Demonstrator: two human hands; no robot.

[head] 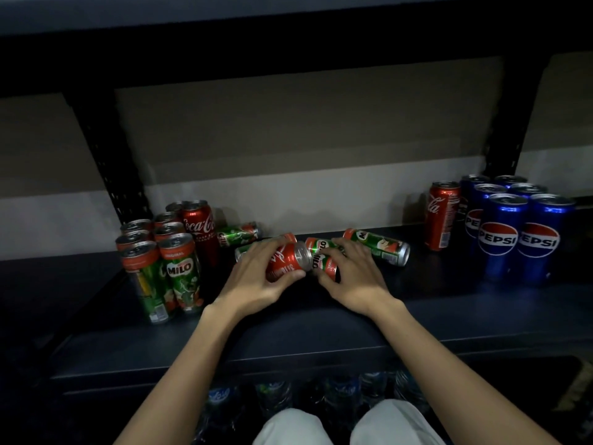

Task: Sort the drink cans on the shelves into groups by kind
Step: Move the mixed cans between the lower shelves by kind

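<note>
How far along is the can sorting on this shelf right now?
Roughly halfway. Done: the Pepsi group stands together at right, and most Milo cans stand grouped at left. In hand: the left hand grips a lying Coca-Cola can; the right hand grips a lying Milo can. Left: other lying Milo cans and two separated upright Coca-Cola cans.

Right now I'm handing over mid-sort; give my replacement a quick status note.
Left hand grips a lying Coca-Cola can; right hand holds a lying Milo can.
Done: Pepsi group standing at right; Milo group standing at left.
Left: other Milo cans lie mid-shelf; one Coca-Cola can stands beside the Milo group, another beside the Pepsi group.
</note>
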